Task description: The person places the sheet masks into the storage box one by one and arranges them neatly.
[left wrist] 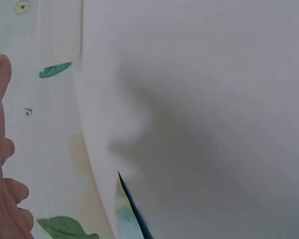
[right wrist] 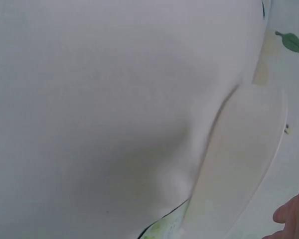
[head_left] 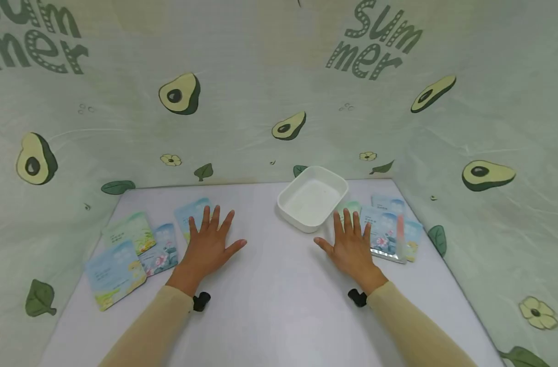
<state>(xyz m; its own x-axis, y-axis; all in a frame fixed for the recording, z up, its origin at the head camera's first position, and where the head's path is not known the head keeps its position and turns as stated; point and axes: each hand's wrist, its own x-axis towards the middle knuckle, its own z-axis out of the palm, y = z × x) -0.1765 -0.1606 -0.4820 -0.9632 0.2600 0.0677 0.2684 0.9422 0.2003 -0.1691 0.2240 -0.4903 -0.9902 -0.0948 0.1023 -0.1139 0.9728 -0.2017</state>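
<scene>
Both hands are held out palm down with fingers spread and nothing in them. My left hand [head_left: 207,250] is nearest a light blue packet [head_left: 192,211], overlapping its lower part in the head view. My right hand [head_left: 352,250] overlaps the edge of a green packet [head_left: 350,207] and lies just left of a blue packet with pink flowers [head_left: 380,232]. Ahead of the right hand stands a white rectangular dish [head_left: 313,199], turned at an angle. In the right wrist view the dish's side wall [right wrist: 234,154] shows near the fingers.
On the left lie a green packet [head_left: 131,233], a flowered blue packet [head_left: 160,250] and a larger light blue packet [head_left: 115,275], partly overlapping. More packets [head_left: 413,237] overlap at the right edge. A printed cloth [head_left: 242,102] hangs behind and beside the white table [head_left: 279,316].
</scene>
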